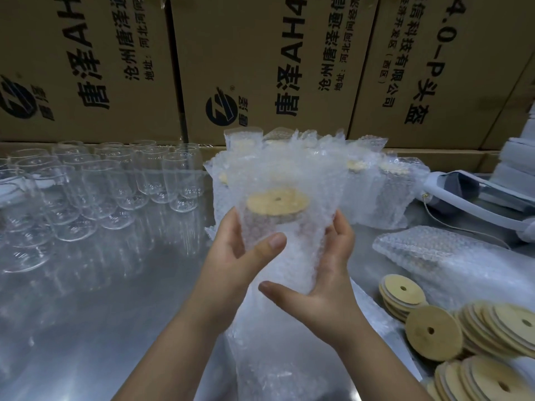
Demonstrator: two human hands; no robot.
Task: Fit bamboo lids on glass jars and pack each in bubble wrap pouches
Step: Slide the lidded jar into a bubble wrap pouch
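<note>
A: What is lying nearest, down at six o'clock?

B: A crinkled run of bubble wrap is trailing between the two forearms, over the dull brushed-metal surface. At four to five o'clock, loose bamboo lids are leaning in stacks. They are flat, pale discs, each with a small round hole.

A: And the hands?

B: Both are clasping the same thing at the centre. The left hand is wrapping the bubble wrap pouch from nine o'clock, thumb pressing across its front. The right hand is cupping it from four o'clock, fingers curling up its side and thumb running beneath.

A: Where is the jar sitting?

B: The glass jar is standing upright inside that pouch, held above the surface and showing only faintly through the bubbles. Its bamboo lid is capping it, and the pouch's open mouth is flaring above.

A: Further out?

B: At three o'clock, flat pouches are lying in a pile. At one o'clock, packed jars are huddling in their knobbly wraps. At ten o'clock, empty glass jars are crowding in rows, clear and round-shouldered. At twelve o'clock, brown cardboard boxes with black print are walling off the back.
</note>
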